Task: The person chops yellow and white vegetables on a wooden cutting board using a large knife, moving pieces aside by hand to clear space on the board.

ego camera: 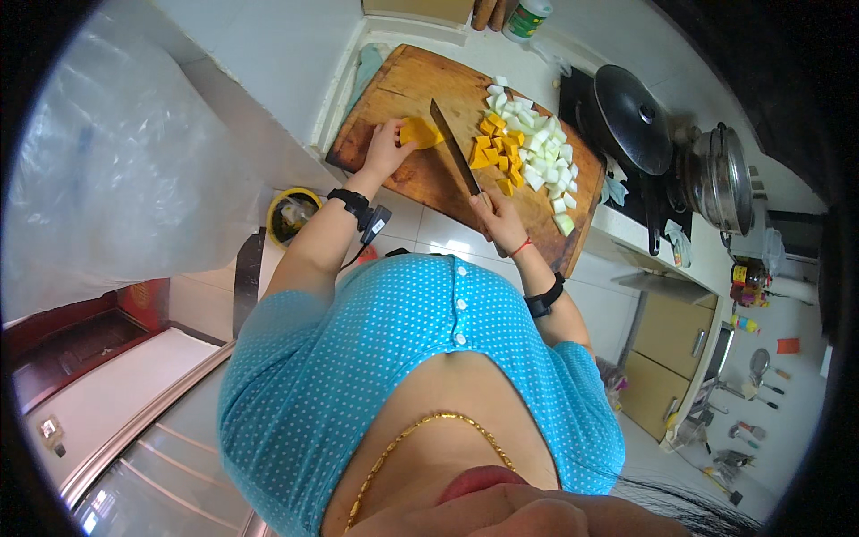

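My left hand point(391, 145) grips a flat piece of orange squash point(421, 133) on a wooden cutting board point(416, 80). In my right hand point(498, 216) is the handle of a kitchen knife point(456, 149). Its long dark blade slants across the board, just right of the squash piece. Cut orange squash chunks point(500, 149) lie to the right of the blade. Beyond them spreads a pile of pale green-white vegetable chunks point(543, 144), reaching toward the board's right side.
Right of the board, a lidded black pan point(631, 121) and a steel steamer pot point(721, 178) sit on the stove. A plastic tub with a green label point(527, 20) stands behind. Down on the floor at left is a yellow-rimmed bin point(274, 221). Utensils point(760, 366) hang on the right wall.
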{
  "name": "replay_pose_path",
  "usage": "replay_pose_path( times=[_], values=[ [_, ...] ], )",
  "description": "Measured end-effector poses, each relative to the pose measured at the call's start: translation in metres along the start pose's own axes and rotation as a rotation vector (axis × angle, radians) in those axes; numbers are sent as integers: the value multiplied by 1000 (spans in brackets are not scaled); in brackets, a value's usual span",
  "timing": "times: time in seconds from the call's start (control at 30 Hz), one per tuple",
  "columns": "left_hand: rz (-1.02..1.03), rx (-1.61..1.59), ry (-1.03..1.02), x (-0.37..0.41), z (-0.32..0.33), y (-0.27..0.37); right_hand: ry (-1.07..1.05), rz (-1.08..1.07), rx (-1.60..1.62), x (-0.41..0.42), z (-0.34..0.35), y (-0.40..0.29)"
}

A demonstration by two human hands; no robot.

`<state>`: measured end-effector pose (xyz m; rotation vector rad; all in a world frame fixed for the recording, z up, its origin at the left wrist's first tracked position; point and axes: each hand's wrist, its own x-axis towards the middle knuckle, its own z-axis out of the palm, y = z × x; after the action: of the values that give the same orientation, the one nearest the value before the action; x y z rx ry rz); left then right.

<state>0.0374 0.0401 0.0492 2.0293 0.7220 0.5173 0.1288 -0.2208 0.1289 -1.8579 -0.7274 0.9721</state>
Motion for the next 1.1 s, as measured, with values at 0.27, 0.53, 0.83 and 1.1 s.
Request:
replay_pose_path(
  times=[0.27,0.53,0.83,1.1],
  values=[
    [-8,-18,39,-6,6,-9,106,-175,-124,11,14,-23],
    [59,23,109,-7,7,-16,-86,153,-36,34,22,-40],
    [105,38,144,-4,4,-27,-184,305,631,35,15,-17],
    [40,7,185,-3,7,-27,-96,165,116,21,30,-13]
  ],
)
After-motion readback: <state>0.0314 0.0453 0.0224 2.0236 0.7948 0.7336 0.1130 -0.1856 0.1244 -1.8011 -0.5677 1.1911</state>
